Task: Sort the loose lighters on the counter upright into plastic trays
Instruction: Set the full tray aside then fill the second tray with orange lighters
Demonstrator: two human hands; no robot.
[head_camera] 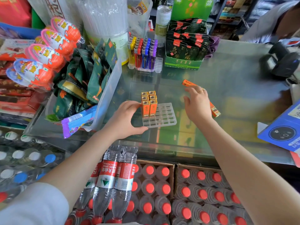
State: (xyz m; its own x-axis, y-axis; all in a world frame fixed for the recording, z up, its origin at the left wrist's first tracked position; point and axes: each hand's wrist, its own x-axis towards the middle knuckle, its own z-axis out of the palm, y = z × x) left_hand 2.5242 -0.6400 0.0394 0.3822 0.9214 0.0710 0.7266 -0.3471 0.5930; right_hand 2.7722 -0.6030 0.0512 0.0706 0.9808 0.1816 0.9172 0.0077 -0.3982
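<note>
A clear gridded plastic tray [164,117] on the glass table [235,82] is steadied by the left hand [125,118], thumb and fingers curled round its near-left corner. Six boxy orange lighters [149,103] with gold metal tops are stood upright in its far-left cells. The right hand [197,105], fingers relaxed and holding nothing, is stretched over two loose orange lighters [188,83] lying flat. Next, one apparently must be pinched, turned upright and slotted into a free cell.
</note>
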